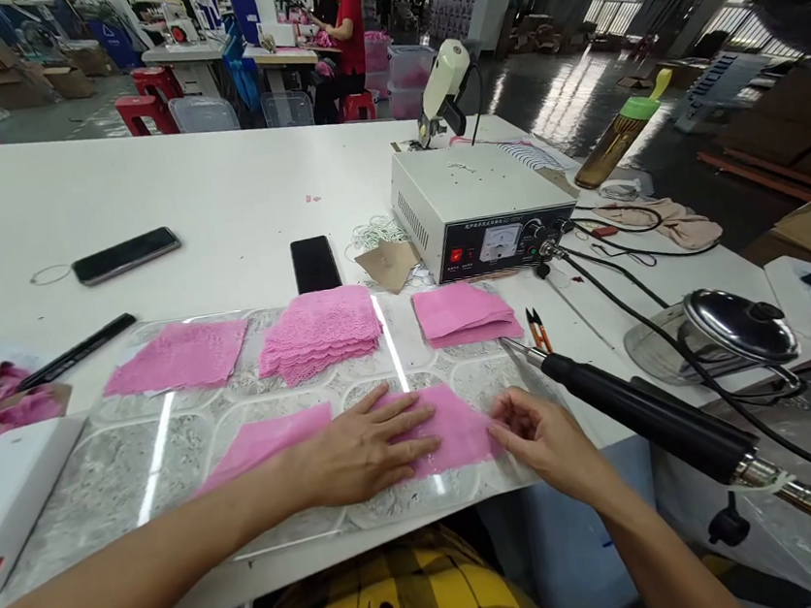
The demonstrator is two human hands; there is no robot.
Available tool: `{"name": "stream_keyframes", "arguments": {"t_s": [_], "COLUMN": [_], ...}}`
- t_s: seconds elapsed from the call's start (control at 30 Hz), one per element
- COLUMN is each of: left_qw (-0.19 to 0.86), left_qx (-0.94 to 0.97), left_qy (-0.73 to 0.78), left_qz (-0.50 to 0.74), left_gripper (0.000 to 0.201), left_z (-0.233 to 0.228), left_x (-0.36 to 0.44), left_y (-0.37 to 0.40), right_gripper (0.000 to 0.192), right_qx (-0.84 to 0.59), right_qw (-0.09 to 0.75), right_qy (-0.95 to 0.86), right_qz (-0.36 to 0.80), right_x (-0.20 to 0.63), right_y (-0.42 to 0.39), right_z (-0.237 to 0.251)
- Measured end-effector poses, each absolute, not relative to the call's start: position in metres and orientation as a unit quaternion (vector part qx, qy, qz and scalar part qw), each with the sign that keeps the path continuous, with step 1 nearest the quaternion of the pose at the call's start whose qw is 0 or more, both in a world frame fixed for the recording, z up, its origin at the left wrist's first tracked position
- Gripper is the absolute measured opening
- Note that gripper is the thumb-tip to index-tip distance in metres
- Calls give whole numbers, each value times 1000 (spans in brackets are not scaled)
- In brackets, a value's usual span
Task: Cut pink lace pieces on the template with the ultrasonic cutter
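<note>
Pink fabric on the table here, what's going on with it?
A person is working at a white table. Their left hand lies flat on a pink fabric piece on a patterned board, while the right hand pinches its right edge. Three stacks of pink pieces sit behind it. A black handheld tool lies to the right, near a white control box.

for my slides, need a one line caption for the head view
Left hand flattens a pink lace piece on a patterned board while the right hand pinches its edge.
</note>
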State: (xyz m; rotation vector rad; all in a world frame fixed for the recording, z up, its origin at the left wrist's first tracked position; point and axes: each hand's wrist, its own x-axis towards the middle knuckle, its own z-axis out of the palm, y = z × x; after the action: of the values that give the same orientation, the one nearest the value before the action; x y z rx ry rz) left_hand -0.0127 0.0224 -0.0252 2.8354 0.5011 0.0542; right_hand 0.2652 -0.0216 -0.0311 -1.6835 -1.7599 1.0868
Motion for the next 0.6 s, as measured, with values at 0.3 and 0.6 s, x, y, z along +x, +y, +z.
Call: {"name": "stream_keyframes", "arguments": {"t_s": [0.3,0.6], "left_qw": [136,124], "left_qx": [976,978], "left_qy": [171,159], "left_qz": [24,44], "left_gripper": [42,42], "left_z": [-22,-17], "left_x": [-14,-13], "left_y": [23,27], "right_gripper": [22,19], "right_qx": [-646,-650], "right_qw": [233,232], "right_qy": [-645,-684], "right_qz": [335,237], "right_x": [272,264], "right_y": [-32,-38], "right_z": [-18,-29]}}
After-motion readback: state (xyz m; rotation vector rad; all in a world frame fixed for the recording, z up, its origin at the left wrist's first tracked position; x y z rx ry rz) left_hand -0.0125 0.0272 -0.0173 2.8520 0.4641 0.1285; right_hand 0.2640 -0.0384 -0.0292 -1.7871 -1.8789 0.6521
